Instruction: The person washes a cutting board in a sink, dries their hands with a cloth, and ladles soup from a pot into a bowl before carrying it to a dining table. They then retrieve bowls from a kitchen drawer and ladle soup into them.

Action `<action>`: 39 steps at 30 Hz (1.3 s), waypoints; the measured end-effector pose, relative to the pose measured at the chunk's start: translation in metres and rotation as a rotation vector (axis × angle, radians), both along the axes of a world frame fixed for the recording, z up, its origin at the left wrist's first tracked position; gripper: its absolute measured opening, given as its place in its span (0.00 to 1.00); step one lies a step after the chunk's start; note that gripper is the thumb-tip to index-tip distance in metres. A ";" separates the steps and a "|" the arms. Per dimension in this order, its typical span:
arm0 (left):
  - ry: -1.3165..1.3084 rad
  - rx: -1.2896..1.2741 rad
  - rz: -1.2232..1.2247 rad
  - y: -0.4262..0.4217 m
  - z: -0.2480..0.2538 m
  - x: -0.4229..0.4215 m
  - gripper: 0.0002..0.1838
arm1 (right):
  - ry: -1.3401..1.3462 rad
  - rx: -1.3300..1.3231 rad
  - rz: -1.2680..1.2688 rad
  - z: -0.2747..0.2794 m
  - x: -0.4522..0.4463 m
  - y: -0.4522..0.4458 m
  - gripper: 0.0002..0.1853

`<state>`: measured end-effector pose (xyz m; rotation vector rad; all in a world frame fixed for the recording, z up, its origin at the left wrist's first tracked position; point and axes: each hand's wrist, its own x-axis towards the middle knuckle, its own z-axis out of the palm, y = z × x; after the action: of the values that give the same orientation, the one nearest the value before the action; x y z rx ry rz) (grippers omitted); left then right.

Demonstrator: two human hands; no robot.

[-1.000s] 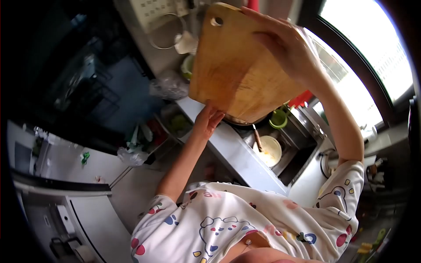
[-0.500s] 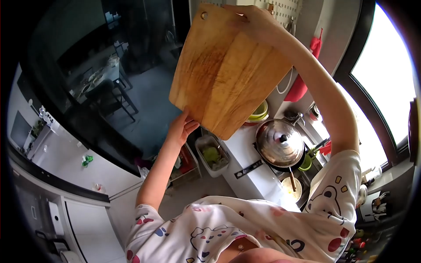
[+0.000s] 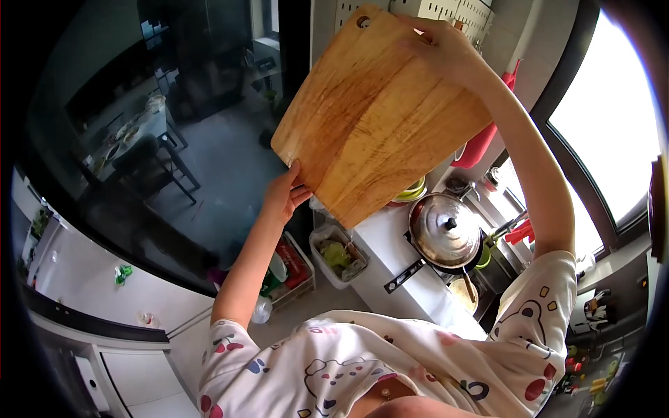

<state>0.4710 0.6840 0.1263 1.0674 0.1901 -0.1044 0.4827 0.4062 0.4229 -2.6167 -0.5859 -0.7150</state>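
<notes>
Both my hands hold up a large wooden cutting board [image 3: 376, 118], tilted in front of me, with a small hole near its top left corner. My left hand [image 3: 282, 195] grips the lower left edge, its thumb on the near face and other fingers at the edge. Along the upper edge, my right hand [image 3: 446, 49] is closed on the board, with part of its fingers hidden. Below and to the right of the board, a lidded pan [image 3: 446, 230] sits on the stove.
A bin [image 3: 339, 268] stands below the board, beside the white counter [image 3: 387, 244]. Green bowls [image 3: 412, 191] are partly hidden behind the board. A red cloth-like item [image 3: 479, 146] hangs by the window. Left is a dark glass panel [image 3: 209, 139], with a dining table and chairs seen through it.
The board has shifted slightly to the right and tilted further clockwise, still in both hands. My view has turned a little, showing more of the red box beside the bin.
</notes>
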 end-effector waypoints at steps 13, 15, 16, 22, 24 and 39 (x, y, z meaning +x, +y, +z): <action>-0.047 -0.003 -0.092 0.013 -0.010 0.009 0.32 | -0.052 -0.001 0.029 -0.021 0.001 0.000 0.24; -0.047 -0.009 -0.123 0.013 -0.015 0.018 0.33 | -0.051 0.009 0.010 -0.023 -0.004 0.000 0.24; -0.048 -0.012 -0.138 0.013 -0.016 0.022 0.33 | -0.022 0.016 0.013 -0.021 -0.011 0.001 0.24; 0.028 0.067 -0.129 0.034 -0.020 0.044 0.33 | 0.046 0.023 0.016 -0.017 -0.018 0.009 0.25; 0.025 0.114 -0.114 0.052 -0.021 0.048 0.32 | 0.113 0.059 -0.009 -0.024 -0.011 0.007 0.25; -0.019 -0.189 -0.239 -0.015 -0.079 0.111 0.23 | 0.001 0.094 0.156 -0.055 0.001 -0.024 0.28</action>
<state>0.5823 0.6692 0.0476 0.8986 0.0339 -0.3216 0.4834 0.3819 0.3680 -2.4533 -0.7286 -0.6750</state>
